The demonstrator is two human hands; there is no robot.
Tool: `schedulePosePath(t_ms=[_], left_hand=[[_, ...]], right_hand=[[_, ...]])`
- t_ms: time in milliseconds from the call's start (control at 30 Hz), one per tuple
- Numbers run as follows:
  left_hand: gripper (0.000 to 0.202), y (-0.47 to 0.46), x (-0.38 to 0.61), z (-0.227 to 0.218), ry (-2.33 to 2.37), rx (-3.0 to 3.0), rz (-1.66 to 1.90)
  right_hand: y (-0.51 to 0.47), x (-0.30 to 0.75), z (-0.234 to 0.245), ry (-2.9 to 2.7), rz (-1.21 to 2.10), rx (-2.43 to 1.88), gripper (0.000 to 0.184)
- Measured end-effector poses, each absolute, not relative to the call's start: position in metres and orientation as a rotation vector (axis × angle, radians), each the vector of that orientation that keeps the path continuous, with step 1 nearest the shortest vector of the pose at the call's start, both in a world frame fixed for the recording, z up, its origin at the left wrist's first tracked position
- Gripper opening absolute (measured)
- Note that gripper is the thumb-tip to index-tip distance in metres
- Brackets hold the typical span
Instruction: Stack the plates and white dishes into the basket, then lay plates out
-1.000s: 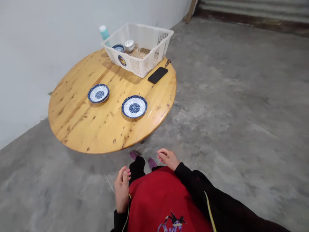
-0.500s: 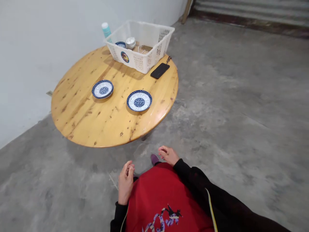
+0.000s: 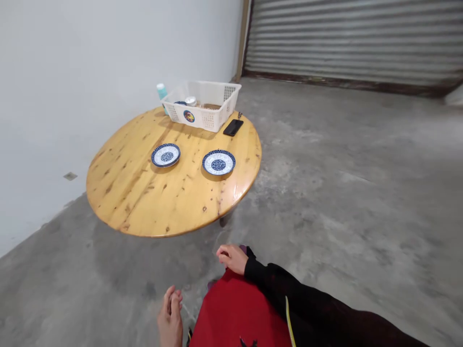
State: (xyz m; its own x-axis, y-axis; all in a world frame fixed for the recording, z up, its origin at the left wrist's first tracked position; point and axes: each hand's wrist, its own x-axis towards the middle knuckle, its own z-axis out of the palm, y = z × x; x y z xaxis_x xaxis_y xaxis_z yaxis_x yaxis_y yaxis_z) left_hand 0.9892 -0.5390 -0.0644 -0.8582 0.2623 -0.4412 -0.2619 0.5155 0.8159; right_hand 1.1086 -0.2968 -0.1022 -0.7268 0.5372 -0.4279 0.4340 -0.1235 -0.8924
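Both hands hang in front of my red top, off the near edge of the round wooden table (image 3: pixel 144 207), and nothing is in them. My left hand (image 3: pixel 170 315) is low in the view, its fingers loosely bent with the thumb apart. Higher up and to the right, my right hand (image 3: pixel 233 259) has its fingers half curled, palm inward. On the table lie blue-and-white patterned plates: a small stack (image 3: pixel 165 155) on the left and a plate (image 3: pixel 218 162) on the right. Neither hand touches them.
A white plastic basket (image 3: pixel 202 119) stands at the table's far side, with a patterned dish, a round white item and brown slats inside. Beside it are a black phone (image 3: pixel 233 127) and a turquoise bottle (image 3: pixel 161 90). A wall borders the left; a corrugated shutter (image 3: pixel 343 43) stands behind.
The view has tilted up and shifted, so the table sits lower and more of the shutter shows. Both hands appear lower and further left. The plates stay in place on the table.
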Motion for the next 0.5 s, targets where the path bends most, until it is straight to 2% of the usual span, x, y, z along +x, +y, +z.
schedulePosePath(t_ms=[133, 267, 500], left_hand=[[0.071, -0.541, 0.972, -0.074, 2.190, 0.120, 1.277], [0.067, -0.528, 0.952, -0.082, 2.127, 0.266, 1.258], [0.062, -0.519, 0.892, -0.091, 2.135, 0.293, 1.178]], right_hand=[[-0.296, 1.094, -0.105, -1.728, 2.067, -1.270, 0.005], [-0.243, 1.067, -0.103, -1.420, 1.969, -1.372, 0.003], [-0.125, 1.002, -0.107, -1.006, 1.797, -1.419, 0.017]])
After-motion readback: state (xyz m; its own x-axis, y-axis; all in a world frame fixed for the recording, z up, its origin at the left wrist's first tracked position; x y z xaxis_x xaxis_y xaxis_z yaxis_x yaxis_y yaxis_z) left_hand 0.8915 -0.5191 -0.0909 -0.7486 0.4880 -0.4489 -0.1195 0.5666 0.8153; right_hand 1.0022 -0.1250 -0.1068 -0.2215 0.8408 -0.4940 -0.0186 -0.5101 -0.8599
